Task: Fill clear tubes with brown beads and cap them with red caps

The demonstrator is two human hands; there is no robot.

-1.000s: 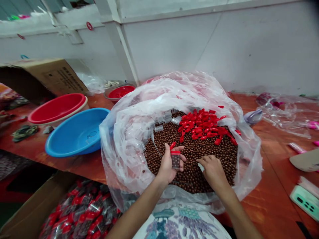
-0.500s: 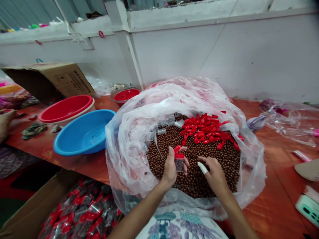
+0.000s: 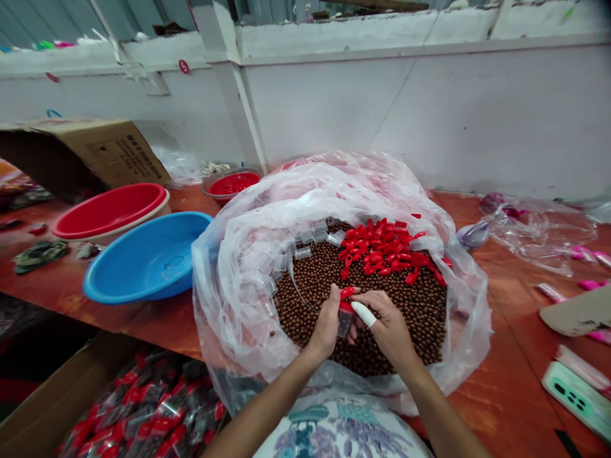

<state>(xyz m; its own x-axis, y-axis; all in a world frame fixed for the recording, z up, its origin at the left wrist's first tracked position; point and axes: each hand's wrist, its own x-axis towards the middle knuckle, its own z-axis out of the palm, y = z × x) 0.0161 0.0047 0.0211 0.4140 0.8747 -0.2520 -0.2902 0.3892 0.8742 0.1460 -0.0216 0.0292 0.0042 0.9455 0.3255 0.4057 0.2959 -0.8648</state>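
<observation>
My left hand [image 3: 327, 324] grips a small clear plastic jar [image 3: 344, 326] with a red cap, upright over the brown balls. A red spoon-shaped piece [image 3: 347, 292] sits at the top of the cap; whether it is joined to it I cannot tell. My right hand [image 3: 384, 324], one digit in a white cover, closes on the cap and red piece from the right. Beneath both hands, a white plastic bag [image 3: 238, 299] lies open around glossy brown balls [image 3: 415, 324]. Loose red spoon-shaped pieces [image 3: 382, 245] and empty clear jars [image 3: 303, 252] rest on the balls.
Left of the bag stand a blue basin [image 3: 147, 261], a red basin [image 3: 109, 210] and a smaller red bowl [image 3: 233, 184]. A carton [image 3: 62, 362] of red-capped jars sits lower left. At right lie a phone [image 3: 577, 394] and clear plastic wrap [image 3: 534, 229].
My right hand has moved left and up from over the balls to the jar's cap. My left hand still holds the jar. The view has shifted slightly right.
</observation>
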